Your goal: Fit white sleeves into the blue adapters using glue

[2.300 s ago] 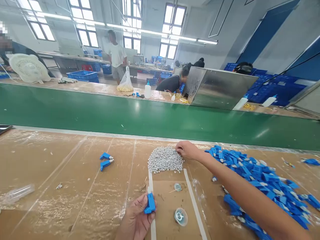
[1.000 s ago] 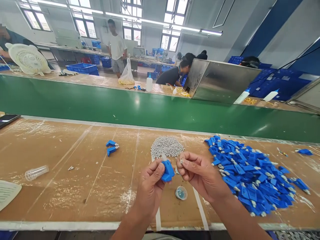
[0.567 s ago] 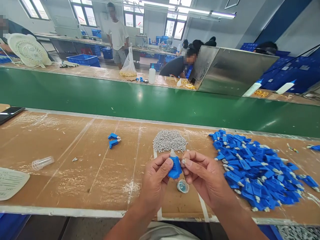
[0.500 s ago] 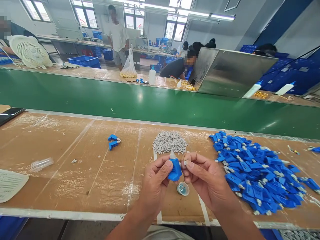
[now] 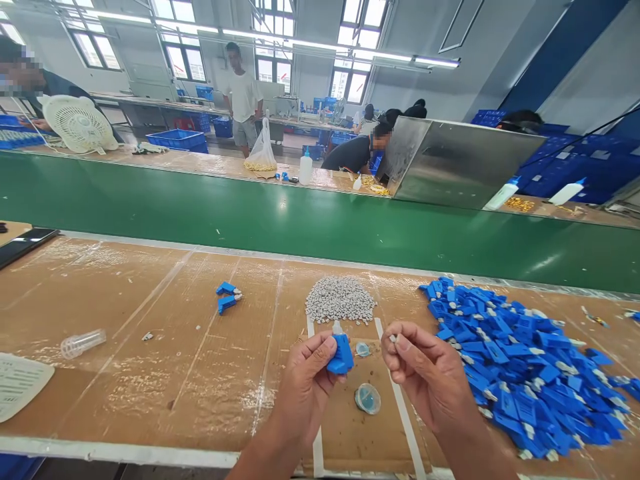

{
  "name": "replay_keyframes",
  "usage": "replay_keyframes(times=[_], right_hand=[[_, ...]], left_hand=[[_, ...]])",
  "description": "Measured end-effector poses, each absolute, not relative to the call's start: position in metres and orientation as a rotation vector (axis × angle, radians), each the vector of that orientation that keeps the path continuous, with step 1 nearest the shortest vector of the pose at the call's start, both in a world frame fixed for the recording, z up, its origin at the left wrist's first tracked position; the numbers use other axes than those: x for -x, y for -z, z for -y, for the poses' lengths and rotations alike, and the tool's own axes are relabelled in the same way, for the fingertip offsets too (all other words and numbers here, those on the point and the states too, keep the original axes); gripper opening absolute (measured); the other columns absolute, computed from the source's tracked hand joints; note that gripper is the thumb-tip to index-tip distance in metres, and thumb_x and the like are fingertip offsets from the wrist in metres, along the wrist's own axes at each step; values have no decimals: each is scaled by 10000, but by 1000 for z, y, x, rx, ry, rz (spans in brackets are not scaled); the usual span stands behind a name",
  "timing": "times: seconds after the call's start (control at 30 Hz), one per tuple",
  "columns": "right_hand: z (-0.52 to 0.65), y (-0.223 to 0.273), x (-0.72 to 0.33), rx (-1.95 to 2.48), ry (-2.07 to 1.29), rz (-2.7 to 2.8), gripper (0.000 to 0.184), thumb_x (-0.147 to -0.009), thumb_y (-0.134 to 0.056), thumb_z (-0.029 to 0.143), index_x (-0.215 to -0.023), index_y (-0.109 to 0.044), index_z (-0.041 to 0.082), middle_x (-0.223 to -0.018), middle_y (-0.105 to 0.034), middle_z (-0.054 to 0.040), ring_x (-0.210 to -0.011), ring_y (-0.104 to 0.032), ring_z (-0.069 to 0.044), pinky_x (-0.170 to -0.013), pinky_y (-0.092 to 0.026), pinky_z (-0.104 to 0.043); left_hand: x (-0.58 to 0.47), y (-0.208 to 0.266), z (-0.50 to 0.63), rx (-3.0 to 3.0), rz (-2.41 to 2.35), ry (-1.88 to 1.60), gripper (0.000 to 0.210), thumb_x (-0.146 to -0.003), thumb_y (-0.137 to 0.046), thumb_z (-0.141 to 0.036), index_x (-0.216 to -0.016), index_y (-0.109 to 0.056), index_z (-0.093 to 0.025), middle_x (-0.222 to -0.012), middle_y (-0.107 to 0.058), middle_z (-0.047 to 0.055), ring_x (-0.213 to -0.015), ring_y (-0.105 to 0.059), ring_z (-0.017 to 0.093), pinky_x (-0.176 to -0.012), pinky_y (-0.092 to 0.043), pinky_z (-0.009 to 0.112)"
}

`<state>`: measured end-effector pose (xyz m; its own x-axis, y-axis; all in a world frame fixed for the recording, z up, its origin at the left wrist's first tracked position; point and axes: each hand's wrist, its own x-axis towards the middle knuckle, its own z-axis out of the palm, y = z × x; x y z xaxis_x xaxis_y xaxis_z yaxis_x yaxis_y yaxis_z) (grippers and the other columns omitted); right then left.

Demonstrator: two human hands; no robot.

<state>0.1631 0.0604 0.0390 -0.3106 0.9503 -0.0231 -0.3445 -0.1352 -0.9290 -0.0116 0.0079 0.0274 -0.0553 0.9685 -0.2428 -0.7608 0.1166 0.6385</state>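
Between the thumb and fingers of my left hand [image 5: 307, 377] is a blue plastic part [image 5: 341, 357] with a whitish tip pointing away from me. My right hand [image 5: 427, 373] pinches a small grey piece [image 5: 393, 339], held apart from the blue part on its right. Beyond both hands lies a heap of small grey pieces [image 5: 340, 300]. Below and between them stands a small clear cup [image 5: 368, 399] with bluish contents, and a smaller clear round item [image 5: 363, 349] sits just above it. To the right spreads a large pile of blue plastic parts [image 5: 520, 373] with whitish ends.
Two blue parts [image 5: 227, 305] lie left of the heap. A clear plastic tube [image 5: 83, 343] and a paper sheet [image 5: 23, 387] are at far left. A green conveyor belt [image 5: 225, 213] runs across behind the table. Several people work beyond it, near a white fan [image 5: 80, 123] and metal panel [image 5: 465, 163].
My right hand has moved right, away from the blue part, with the grey piece in its pinch. My left hand has tilted the blue part slightly. The view has tipped up a little.
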Motion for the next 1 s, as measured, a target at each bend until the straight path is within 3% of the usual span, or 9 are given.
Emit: replay_keyframes(times=[0.13, 0.37, 0.67, 1.0], right_hand=[[-59, -39, -162, 755, -1636, 1048, 213, -883, -781, 411, -812, -734, 215, -689, -581, -11, -543, -527, -93, -427, -462, -152], [-59, -35, -166, 751, -1681, 1024, 225, -831, -846, 387, -788, -748, 189, -762, -648, -19, -597, -610, -67, -502, -508, -105], [-55, -25, -168, 768, -1788, 960, 182, -798, -886, 323, -885, -790, 195, -791, -730, -33, -662, -704, -88, -580, -560, -111], [-44, -25, -159, 908, -1621, 1238, 202, -921, -757, 394, -913, -709, 198, -723, -654, 13, -608, -618, -87, -572, -529, -173]], left_hand=[[13, -21, -9, -333, -747, -1449, 304, -780, -855, -376, -835, -724, -108, -749, -565, 19, -671, -504, 89, -561, -446, 174], [16, -16, -11, -345, -755, -1450, 289, -788, -850, -366, -831, -728, -108, -757, -596, 26, -680, -535, 93, -559, -462, 173], [11, -19, -14, -398, -797, -1423, 309, -766, -864, -398, -857, -763, -120, -758, -620, 32, -669, -540, 93, -562, -463, 174], [3, -16, -10, -697, -800, -1390, 286, -920, -719, -420, -1005, -783, -155, -767, -603, 13, -723, -507, 89, -699, -434, 192]])
